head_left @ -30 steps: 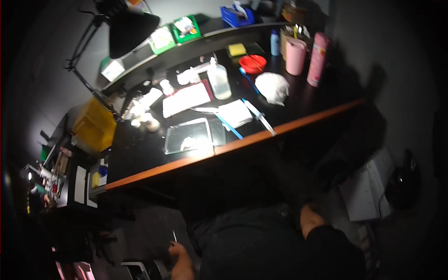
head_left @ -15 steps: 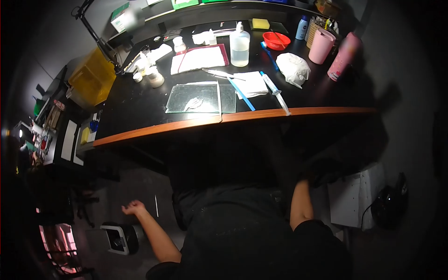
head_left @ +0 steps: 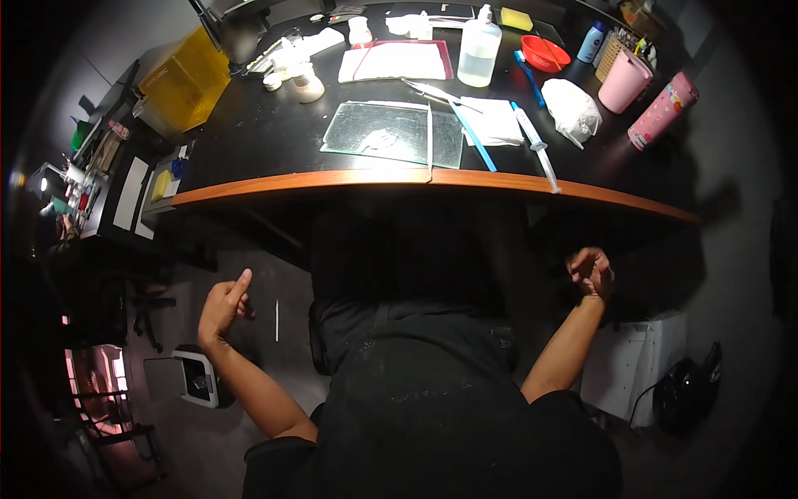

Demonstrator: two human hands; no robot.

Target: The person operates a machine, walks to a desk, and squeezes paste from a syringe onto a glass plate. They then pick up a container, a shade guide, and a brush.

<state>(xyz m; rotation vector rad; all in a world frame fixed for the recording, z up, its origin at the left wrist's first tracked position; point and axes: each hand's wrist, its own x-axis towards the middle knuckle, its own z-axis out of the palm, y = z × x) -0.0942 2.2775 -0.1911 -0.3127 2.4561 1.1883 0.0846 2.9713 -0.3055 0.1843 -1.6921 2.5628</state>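
Note:
My left hand (head_left: 224, 308) is raised left of my lap, below the desk's front edge. Its thumb points up and its fingers bend loosely, with nothing in them. On the other side, my right hand (head_left: 592, 271) hangs in the air below the desk's right part, fingers loosely curled and apart, also holding nothing. Neither touches the desk. Nearest the desk edge lie a glass slab (head_left: 349, 141) with a white smear of material (head_left: 383, 140), a metal spatula (head_left: 430, 137), a blue-handled stick (head_left: 475, 140) and a syringe (head_left: 536, 150) whose end overhangs the edge.
Behind stand a clear pump bottle (head_left: 480, 54), a red bowl (head_left: 544, 53), a crumpled white plastic bag (head_left: 572, 112), a pink cup (head_left: 625, 83) and a pink flask (head_left: 663, 112). White paper lies on a red folder (head_left: 449, 58). A bin (head_left: 199, 378) stands on the floor.
Both hands have risen toward the desk; my right hand has come out of the shadow and moved right. The view has tilted, so the desk sits higher in it.

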